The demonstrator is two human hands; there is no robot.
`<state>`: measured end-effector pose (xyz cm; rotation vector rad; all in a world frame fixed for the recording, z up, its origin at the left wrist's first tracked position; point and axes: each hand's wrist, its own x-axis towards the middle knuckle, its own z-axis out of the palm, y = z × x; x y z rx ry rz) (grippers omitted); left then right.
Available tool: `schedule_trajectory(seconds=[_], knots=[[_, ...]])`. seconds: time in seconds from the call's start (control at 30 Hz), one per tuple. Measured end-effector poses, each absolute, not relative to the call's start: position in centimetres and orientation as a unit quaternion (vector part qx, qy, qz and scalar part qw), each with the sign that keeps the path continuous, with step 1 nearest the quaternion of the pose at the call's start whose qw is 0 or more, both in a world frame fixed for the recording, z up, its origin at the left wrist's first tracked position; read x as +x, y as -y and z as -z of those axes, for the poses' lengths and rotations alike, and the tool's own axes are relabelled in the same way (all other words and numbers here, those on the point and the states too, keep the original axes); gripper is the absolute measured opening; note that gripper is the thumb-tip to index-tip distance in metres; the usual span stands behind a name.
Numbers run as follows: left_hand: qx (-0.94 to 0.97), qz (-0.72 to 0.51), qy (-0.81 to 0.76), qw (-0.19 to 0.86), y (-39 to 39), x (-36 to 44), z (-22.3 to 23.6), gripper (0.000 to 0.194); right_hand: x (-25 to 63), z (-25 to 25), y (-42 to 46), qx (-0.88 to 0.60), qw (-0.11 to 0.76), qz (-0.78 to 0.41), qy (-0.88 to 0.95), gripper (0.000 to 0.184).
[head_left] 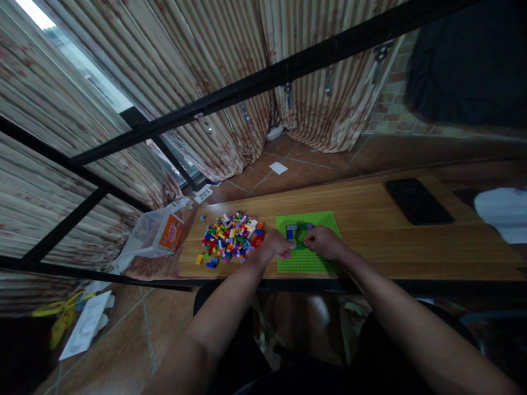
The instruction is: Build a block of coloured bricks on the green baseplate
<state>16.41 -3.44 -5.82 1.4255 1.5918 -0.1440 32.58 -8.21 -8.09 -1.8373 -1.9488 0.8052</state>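
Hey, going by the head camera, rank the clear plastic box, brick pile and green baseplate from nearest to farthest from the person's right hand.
1. Green baseplate: nearest, extending under the right hand.
2. Brick pile: left of the baseplate, on the wooden table.
3. Clear plastic box: farthest, past the table's left end.

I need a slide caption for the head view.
Left hand and right hand over a green board, beside a colourful brick pile.

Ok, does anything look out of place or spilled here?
A white sheet lies loose on the tiled floor beyond the table, as if dropped. The loose brick pile sits on the table; no damage stands out.
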Motion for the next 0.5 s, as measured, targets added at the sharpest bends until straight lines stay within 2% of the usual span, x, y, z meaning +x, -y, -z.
schedule_trajectory(seconds=[0.23,0.5], knots=[[0.574,0.071,-0.648,0.495,3.2,16.5,6.7,0.026,32.7,8.2,8.1,-0.642,0.18,-0.319,0.674,0.025],[0.579,0.067,-0.633,0.509,3.3,16.4,5.1,0.033,32.8,8.1,8.6,-0.646,0.202,-0.337,0.654,0.023]])
